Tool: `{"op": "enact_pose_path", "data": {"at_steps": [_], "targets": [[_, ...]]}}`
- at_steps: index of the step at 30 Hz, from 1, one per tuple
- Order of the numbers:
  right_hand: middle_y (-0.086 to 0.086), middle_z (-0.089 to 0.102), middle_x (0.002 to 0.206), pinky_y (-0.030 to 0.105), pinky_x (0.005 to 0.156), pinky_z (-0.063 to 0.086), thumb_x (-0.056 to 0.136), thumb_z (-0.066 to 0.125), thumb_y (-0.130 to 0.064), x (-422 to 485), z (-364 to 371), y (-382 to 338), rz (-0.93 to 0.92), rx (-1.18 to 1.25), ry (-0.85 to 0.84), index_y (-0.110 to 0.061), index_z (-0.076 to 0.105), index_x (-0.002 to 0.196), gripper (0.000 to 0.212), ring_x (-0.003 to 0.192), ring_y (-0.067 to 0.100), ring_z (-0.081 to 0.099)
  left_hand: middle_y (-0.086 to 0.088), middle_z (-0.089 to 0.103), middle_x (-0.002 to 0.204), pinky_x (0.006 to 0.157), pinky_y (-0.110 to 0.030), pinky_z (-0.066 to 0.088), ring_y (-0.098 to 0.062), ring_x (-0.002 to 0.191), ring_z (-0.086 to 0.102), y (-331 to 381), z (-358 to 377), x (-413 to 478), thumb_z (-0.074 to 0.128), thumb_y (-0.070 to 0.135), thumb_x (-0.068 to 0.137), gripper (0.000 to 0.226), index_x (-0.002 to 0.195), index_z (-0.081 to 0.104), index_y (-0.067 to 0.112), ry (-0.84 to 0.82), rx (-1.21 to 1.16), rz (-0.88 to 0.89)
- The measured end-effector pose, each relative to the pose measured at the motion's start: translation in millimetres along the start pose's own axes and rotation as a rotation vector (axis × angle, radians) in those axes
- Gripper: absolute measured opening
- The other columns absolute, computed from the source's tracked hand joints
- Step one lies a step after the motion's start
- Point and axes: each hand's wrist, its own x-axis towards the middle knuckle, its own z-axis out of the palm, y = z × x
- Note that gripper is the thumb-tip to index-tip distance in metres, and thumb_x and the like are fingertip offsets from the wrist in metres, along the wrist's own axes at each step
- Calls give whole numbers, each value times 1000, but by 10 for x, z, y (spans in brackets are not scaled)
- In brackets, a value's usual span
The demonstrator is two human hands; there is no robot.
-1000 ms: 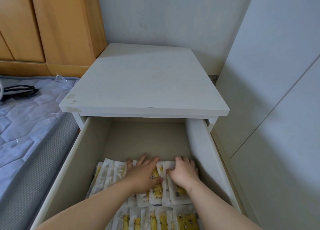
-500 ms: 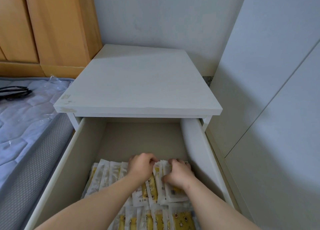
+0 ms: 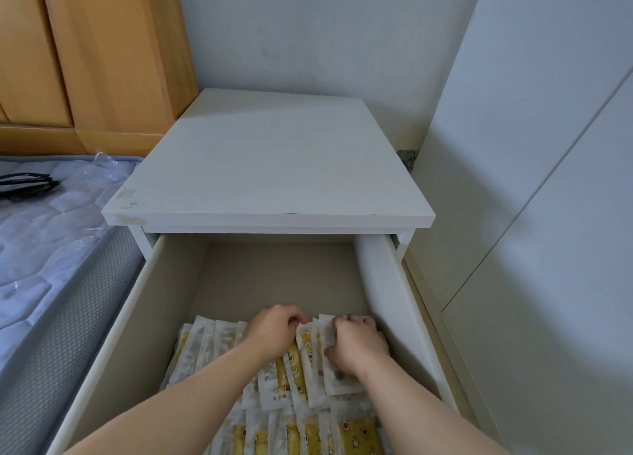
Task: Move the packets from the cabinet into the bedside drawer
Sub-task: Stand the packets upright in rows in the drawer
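Note:
The white bedside drawer (image 3: 161, 304) stands pulled out under the nightstand top (image 3: 270, 167). Several white-and-yellow packets (image 3: 291, 369) lie in overlapping rows on its floor, with a second row (image 3: 356, 434) nearer to me. My left hand (image 3: 274, 331) has its fingers curled over the top edges of the packets in the back row. Right beside it, my right hand (image 3: 356, 345) grips the top edges of the rightmost packets. Both hands cover part of that row. The far half of the drawer floor is bare.
A mattress (image 3: 44, 249) with plastic wrap lies at the left, with a black cable (image 3: 24, 184) on it. A wooden headboard (image 3: 96, 54) stands behind it. White cabinet doors (image 3: 534, 235) fill the right side, close to the drawer.
Both hands went from lying flat on the packets with spread fingers to curling over the packets' top edges. The camera view shifted slightly.

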Motion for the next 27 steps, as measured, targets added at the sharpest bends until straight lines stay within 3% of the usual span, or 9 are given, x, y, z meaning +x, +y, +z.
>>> {"op": "enact_pose_path", "data": {"at_steps": [4, 8, 13, 16, 22, 27], "targets": [[8, 44, 139, 40, 101, 39, 89, 58, -23, -11, -10, 64, 21, -54, -24, -16, 42, 137, 51, 131, 29, 36, 2, 54, 133, 97, -28, 44, -14, 118, 51, 59, 18, -22, 38, 18, 99, 35, 129, 54, 25, -111, 10, 36], [8, 59, 123, 36, 90, 51, 85, 62, -19, -55, -71, 56, 35, -72, -89, -13, 55, 124, 40, 110, 25, 57, 0, 48, 136, 91, -23, 44, -13, 116, 50, 71, -83, -88, 43, 17, 97, 39, 135, 46, 24, -110, 23, 16], [8, 60, 122, 38, 92, 49, 84, 65, -20, -169, -194, -11, 38, -49, -155, -14, 55, 124, 42, 107, 25, 59, -1, 44, 141, 100, -26, 40, -15, 126, 44, 115, -273, -203, 44, 11, 94, 41, 134, 48, 23, -76, 44, 10], [6, 60, 119, 35, 89, 49, 89, 57, -19, -284, -267, -108, 31, 35, -47, -15, 53, 124, 36, 104, 23, 59, -3, 42, 143, 101, -26, 38, -16, 129, 43, 155, -428, -315, 42, 6, 94, 43, 134, 48, 22, -54, 61, 24], [6, 57, 125, 35, 89, 48, 92, 50, -33, -672, -378, -313, -15, 250, 134, -16, 47, 131, 43, 109, 23, 56, -2, 45, 141, 99, -28, 40, -18, 126, 45, 282, -672, -696, 39, 9, 95, 40, 132, 50, 21, 47, 69, 48], [5, 59, 121, 35, 88, 48, 91, 50, -33, -1000, -251, -513, -99, 384, 211, -16, 50, 127, 40, 105, 22, 57, -2, 50, 135, 88, -26, 45, -18, 115, 52, 176, -754, -1177, 38, 9, 94, 41, 128, 53, 23, 208, 48, 14]]}}
